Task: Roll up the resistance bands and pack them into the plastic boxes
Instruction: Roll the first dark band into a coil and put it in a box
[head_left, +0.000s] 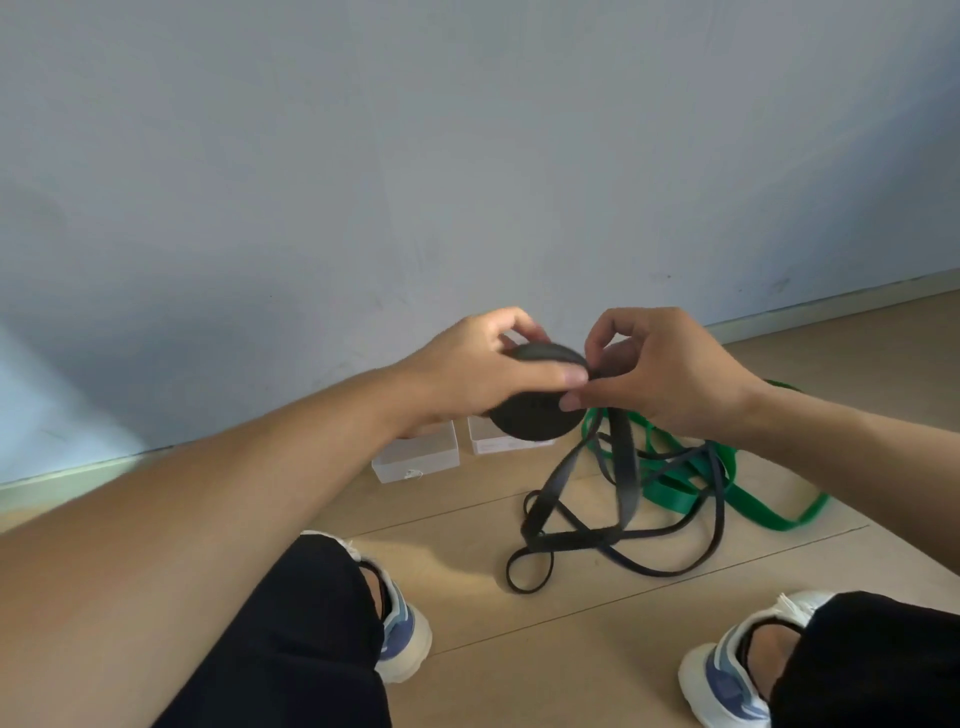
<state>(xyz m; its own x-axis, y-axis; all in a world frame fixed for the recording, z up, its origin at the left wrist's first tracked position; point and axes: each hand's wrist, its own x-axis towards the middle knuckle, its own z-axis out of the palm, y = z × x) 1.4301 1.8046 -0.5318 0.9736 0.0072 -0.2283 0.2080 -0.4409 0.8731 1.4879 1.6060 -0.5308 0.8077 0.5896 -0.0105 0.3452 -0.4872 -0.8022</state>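
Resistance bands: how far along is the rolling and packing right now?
Done: nothing looks packed; no band shows in either plastic box, though the hands hide part of them. In hand: the left hand grips a thick black roll while the right hand pinches its loose tail. Left: the tail on the floor, the thin dark band, the green band, then boxing.

2 plastic boxes (415, 457) partly behind left hand (478, 369) and black roll (535, 410).
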